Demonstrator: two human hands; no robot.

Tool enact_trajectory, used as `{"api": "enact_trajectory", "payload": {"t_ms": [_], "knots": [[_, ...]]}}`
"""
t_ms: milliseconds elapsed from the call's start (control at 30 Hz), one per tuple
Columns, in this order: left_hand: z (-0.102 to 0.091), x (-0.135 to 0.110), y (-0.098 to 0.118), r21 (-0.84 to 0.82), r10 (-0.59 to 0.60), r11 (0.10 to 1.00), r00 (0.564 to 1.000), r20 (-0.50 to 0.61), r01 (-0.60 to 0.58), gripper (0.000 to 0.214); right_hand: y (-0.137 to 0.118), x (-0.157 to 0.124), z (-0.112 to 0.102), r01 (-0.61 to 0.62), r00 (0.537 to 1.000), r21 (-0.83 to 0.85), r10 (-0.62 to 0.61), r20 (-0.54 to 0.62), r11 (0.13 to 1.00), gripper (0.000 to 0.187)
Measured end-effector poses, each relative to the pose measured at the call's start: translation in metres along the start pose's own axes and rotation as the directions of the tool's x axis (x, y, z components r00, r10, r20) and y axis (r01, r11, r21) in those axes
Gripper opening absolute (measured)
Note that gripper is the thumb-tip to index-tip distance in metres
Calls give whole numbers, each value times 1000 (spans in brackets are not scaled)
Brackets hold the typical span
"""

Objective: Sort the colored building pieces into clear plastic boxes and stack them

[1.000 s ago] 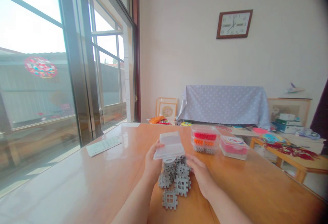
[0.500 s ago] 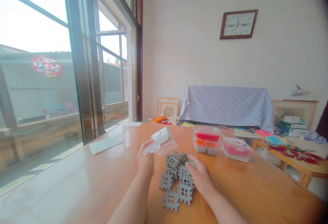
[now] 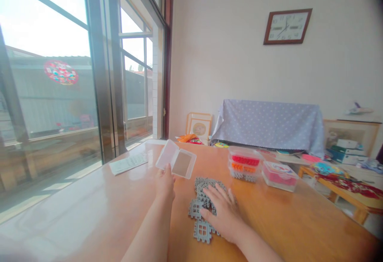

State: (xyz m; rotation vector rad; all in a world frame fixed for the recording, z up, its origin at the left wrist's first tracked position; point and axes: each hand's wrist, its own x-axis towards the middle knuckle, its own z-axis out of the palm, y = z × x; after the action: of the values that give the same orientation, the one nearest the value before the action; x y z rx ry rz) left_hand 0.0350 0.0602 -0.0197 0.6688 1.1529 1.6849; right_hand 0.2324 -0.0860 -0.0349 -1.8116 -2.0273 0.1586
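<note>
My left hand [image 3: 165, 186] grips the near edge of a clear plastic box [image 3: 183, 163] with its hinged lid folded open to the left. Nothing shows inside the box. To its right, a heap of grey interlocking plastic tiles [image 3: 202, 231], square with toothed edges and window-like holes, lies on the table. Over that heap spreads my right hand [image 3: 221, 210], palm down and fingers apart, touching the tiles and hiding several of them.
On the brown table [image 3: 269, 226], stacked clear containers [image 3: 244, 164] hold red, orange and grey pieces. A box of pink pieces [image 3: 279, 175] stands beside them. A paper booklet [image 3: 128, 163] lies left, near the window.
The clear box has moved left and down to the table, its lid now spread wide. My right hand has come from the heap's right side to lie flat over the tiles.
</note>
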Motion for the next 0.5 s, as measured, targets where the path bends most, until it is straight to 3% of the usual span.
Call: {"api": "enact_trajectory", "payload": {"t_ms": [233,500], "knots": [[-5,-2,9,57,2,998,999,-32,0,27,11,6,6,-122,988,-48,117,-104,991,46],[-10,10,7,78,-60,995,992,-110,68,38,31,10,5,-222,951,-79,198,-238,972,27]]}}
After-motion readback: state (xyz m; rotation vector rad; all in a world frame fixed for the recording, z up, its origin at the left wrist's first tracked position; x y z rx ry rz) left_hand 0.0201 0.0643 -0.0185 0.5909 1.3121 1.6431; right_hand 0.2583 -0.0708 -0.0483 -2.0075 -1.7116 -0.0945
